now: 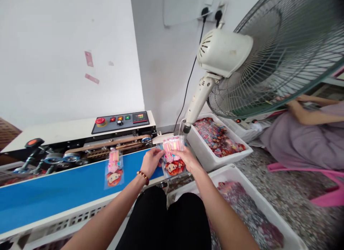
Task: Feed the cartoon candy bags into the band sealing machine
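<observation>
Both hands are at the right end of a blue conveyor belt (53, 185). A clear packet (174, 165) with pink and yellow sticks above a red cartoon face lies between them. My left hand (152, 162), with a beaded bracelet on its wrist, has thumb and fingers pinched together at the packet's left edge. My right hand (186, 158) holds the packet's right side, its fingers over the sticks. Another such packet (114, 169) lies on the belt farther left, beside the rollers of the sealing machine (86, 126).
A large fan (225, 52) leans in from the right. White bins (215, 162) of packets stand beside and below the belt's right end. Another person's arm (301, 110) shows behind the fan, near a pink stool (328, 196). A black cable hangs along the wall.
</observation>
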A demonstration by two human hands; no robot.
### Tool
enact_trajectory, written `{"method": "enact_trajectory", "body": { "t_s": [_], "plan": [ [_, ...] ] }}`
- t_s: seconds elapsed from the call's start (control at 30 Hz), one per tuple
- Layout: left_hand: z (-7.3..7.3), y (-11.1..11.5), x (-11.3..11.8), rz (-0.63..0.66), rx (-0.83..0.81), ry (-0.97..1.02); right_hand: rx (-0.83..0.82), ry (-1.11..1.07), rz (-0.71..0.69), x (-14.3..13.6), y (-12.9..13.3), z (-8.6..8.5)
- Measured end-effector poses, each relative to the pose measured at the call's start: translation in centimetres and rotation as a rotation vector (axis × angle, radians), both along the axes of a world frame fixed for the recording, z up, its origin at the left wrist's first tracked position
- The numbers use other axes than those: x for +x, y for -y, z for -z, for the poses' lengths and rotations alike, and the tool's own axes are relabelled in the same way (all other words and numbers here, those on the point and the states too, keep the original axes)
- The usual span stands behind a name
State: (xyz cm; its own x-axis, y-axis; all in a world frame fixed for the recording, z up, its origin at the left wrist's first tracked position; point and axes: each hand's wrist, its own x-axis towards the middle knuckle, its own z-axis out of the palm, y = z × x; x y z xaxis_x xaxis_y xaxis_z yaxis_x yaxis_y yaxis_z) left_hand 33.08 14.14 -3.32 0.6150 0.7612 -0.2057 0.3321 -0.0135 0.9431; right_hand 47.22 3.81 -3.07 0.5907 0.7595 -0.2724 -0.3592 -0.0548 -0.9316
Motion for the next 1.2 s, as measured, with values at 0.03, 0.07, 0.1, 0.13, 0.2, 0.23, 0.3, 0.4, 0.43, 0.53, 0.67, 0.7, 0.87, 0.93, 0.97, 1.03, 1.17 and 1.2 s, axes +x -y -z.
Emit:
{"method": "enact_trajectory", "body": {
  "t_s": [0.03,0.07,0.1,0.13,0.2,0.23,0.3,0.4,0.43,0.53,0.67,0.7,0.87,0.93,0.97,1.03,1.17,1.2],
  "plan": [
    [0.2,0.2,0.9,-0.043,-0.042,0.039,0.001,0.013,0.003,0.0,0.0,0.1],
    [0.4,0.2,1.6,-0.084,-0.065,0.065,0.003,0.027,0.008,0.0,0.1,0.2],
    [0.7,0.0,2.0,-0.118,-0.076,0.074,0.006,0.037,0.013,0.0,0.1,0.2],
    [0.9,-0.4,2.1,-0.143,-0.080,0.064,0.006,0.042,0.017,0.1,0.1,0.3],
    [1.1,-1.4,1.7,-0.171,-0.080,-0.012,-0.004,0.044,0.026,0.2,0.2,0.4],
    [1.2,-2.0,1.4,-0.180,-0.072,-0.067,-0.016,0.045,0.030,0.3,0.2,0.5],
    [0.9,-3.2,0.8,-0.179,-0.027,-0.172,-0.038,0.050,0.040,0.3,0.2,0.5],
    [-0.1,-4.8,0.0,-0.151,0.111,-0.298,-0.042,0.045,0.044,0.3,0.1,0.5],
    [-0.4,-5.2,-0.4,-0.147,0.154,-0.335,-0.040,0.043,0.046,0.3,0.1,0.5],
    [-1.0,-6.1,-2.4,-0.144,0.228,-0.436,-0.053,0.037,0.062,0.2,0.1,0.4],
    [-0.6,-6.0,-6.5,-0.308,0.462,-0.440,-0.047,0.022,0.063,0.0,0.1,0.3],
    [-0.5,-5.5,-7.2,-0.366,0.557,-0.398,-0.035,0.025,0.059,0.0,0.1,0.3],
    [-0.6,-1.5,-4.6,-0.105,0.374,-0.159,-0.011,0.059,0.000,-0.3,-0.2,0.1],
    [-0.8,-0.3,-1.7,-0.014,0.167,-0.049,-0.003,0.089,-0.026,-0.3,-0.3,0.2],
    [-0.9,0.1,-0.3,-0.014,0.095,-0.001,-0.002,0.104,-0.033,-0.3,-0.3,0.3],
    [-0.7,0.3,1.8,-0.048,0.000,0.063,-0.020,0.128,-0.031,-0.3,-0.4,0.4],
    [-0.1,-0.3,2.7,-0.108,-0.096,0.100,-0.054,0.126,-0.020,-0.2,-0.3,0.3],
    [0.0,-0.5,2.5,-0.123,-0.108,0.105,-0.049,0.117,-0.028,-0.1,-0.2,0.3]
  ]
}}
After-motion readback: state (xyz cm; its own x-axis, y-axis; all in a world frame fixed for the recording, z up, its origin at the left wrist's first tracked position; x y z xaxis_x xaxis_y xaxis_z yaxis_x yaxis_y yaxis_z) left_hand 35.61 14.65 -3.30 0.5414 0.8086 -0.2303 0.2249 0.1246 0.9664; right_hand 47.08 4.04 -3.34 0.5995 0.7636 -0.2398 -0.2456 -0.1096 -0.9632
